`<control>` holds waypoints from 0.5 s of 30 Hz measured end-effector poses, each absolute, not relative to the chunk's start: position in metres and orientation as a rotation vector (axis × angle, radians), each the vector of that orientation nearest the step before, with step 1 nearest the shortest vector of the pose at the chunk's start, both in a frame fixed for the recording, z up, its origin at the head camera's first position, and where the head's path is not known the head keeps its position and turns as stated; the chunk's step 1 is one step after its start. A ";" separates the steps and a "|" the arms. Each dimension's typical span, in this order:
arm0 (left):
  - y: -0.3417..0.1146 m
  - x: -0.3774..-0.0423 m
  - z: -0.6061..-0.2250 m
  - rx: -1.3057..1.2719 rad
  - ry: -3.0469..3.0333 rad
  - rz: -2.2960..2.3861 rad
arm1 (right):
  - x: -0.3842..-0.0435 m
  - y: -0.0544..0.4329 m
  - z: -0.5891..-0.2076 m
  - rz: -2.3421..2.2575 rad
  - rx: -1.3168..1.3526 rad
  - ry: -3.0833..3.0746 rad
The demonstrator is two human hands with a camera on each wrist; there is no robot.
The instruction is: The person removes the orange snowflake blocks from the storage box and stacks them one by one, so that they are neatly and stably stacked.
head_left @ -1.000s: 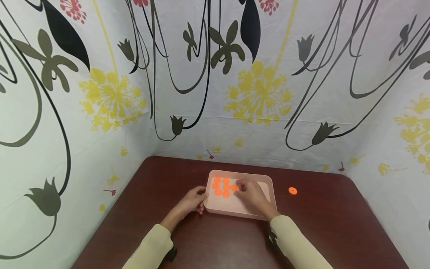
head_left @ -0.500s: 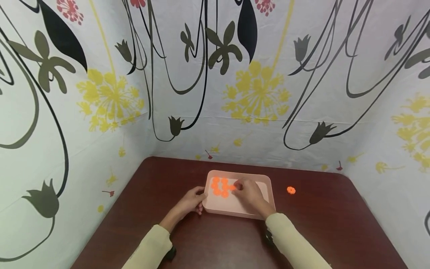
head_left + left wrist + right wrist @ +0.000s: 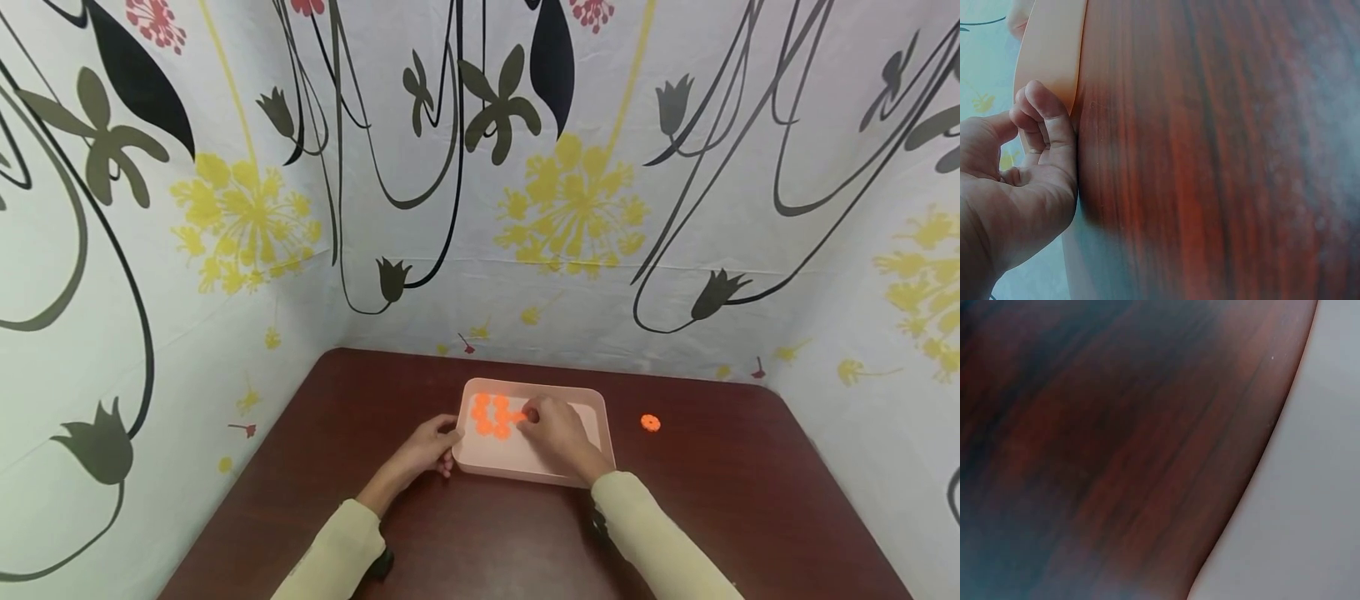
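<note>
A shallow peach tray (image 3: 517, 473) sits on the dark table. Several orange flower-shaped pieces (image 3: 484, 427) lie clustered in its left half. My right hand (image 3: 558, 433) reaches over the tray and pinches another orange flower-shaped piece (image 3: 518, 417) at the cluster's right side, its fingertips partly covering it. At the tray's left end my left hand (image 3: 423, 447) grips the wall, thumb at the rim. The left wrist view shows that hand's curled fingers (image 3: 1044, 115) against the tray's outer side (image 3: 1054, 47). My right hand is out of the right wrist view.
One more orange flower-shaped piece (image 3: 650, 423) lies on the table (image 3: 720, 475), right of the tray. Floral-patterned cloth (image 3: 450, 217) hangs close behind the table and along both sides.
The head view has shifted slightly. My right hand's fingers have moved a little at the piece beside the cluster; my left hand stays at the tray's left end.
</note>
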State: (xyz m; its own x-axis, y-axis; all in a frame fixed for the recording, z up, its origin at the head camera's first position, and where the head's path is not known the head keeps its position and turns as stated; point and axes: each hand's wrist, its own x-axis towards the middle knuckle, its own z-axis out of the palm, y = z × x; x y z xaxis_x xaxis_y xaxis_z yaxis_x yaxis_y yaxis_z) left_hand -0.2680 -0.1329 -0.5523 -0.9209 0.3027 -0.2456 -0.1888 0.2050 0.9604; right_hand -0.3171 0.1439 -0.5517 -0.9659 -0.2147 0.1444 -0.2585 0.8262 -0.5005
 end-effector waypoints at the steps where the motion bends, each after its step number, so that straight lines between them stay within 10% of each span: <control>1: -0.133 -0.268 -0.552 0.101 2.103 1.764 | -0.317 0.145 -0.552 0.822 0.387 -2.918; 15: -0.132 -0.268 -0.552 0.091 2.107 1.761 | -0.315 0.169 -0.540 0.955 0.436 -2.864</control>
